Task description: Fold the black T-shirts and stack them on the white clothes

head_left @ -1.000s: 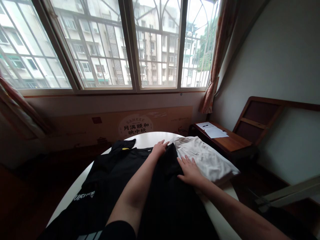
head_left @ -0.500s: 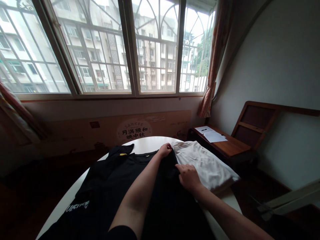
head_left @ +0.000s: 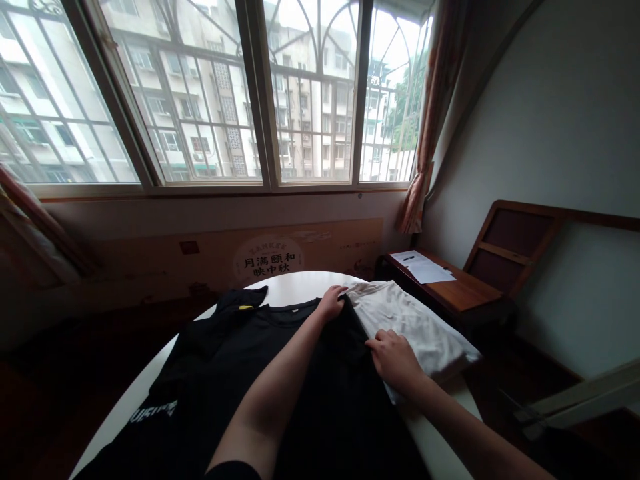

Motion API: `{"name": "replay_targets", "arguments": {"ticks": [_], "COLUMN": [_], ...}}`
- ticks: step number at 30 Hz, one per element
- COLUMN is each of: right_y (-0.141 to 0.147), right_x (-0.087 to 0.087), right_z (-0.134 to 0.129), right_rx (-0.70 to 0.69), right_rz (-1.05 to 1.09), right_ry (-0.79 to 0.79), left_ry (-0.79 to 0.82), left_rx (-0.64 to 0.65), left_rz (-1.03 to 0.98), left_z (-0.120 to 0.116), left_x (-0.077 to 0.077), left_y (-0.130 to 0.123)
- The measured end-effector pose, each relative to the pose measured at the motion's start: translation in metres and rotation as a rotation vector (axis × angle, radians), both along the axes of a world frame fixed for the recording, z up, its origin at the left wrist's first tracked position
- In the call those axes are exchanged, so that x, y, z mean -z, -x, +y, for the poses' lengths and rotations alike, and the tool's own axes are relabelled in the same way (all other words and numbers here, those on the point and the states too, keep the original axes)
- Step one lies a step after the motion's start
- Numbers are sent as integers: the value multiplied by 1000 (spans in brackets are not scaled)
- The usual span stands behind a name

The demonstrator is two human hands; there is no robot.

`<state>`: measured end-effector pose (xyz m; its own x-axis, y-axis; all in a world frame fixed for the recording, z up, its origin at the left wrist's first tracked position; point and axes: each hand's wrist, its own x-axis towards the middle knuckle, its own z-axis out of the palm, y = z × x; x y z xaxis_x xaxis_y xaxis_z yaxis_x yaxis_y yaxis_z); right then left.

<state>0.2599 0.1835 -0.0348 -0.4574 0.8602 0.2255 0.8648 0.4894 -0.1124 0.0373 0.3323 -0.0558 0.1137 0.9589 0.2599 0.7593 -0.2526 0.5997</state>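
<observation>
A black T-shirt (head_left: 260, 340) lies spread over a round white table (head_left: 300, 280), its neckline toward the window and white lettering at the lower left. At the shirt's right shoulder, my left hand (head_left: 332, 303) has its fingers closed on the cloth. My right hand (head_left: 395, 359) pinches the sleeve edge nearer to me, thumb and fingertips together on the fabric. Just right of both hands sits a folded white garment (head_left: 410, 323), which the black sleeve touches. My left forearm hides part of the shirt's chest.
Dark cloth with a yellow patch (head_left: 245, 307) lies at the table's far left. Beyond the table's right side stands a wooden chair or bench (head_left: 473, 293) bearing papers (head_left: 429, 270) and a pen. A printed cardboard panel (head_left: 340, 250) leans below the barred window.
My right hand has moved right and slightly toward me, drawing the sleeve edge outward and flatter. My left hand has shifted a little at the shoulder.
</observation>
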Motion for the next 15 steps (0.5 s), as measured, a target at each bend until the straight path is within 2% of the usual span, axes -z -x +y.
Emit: {"name": "replay_targets", "arguments": {"ticks": [3, 5, 8, 10, 13, 15], "right_y": [3, 10, 23, 29, 30, 28], "right_x": [0, 3, 14, 22, 32, 33], "right_z": [-7, -15, -28, -35, -39, -39], "right_rx": [-57, -126, -173, -156, -133, -131], "right_rz": [57, 79, 53, 10, -73, -104], "right_ry": [-38, -52, 21, 101, 165, 174], "left_ry": [-76, -82, -33, 1, 11, -6], "left_rx": [-31, 8, 107, 107, -11, -130], "left_rz": [86, 162, 283, 339, 377, 386], "left_z": [-25, -46, -72, -84, -95, -105], "left_x": [-2, 2, 10, 9, -8, -28], "left_y": [-1, -3, -7, -5, 17, 48]}}
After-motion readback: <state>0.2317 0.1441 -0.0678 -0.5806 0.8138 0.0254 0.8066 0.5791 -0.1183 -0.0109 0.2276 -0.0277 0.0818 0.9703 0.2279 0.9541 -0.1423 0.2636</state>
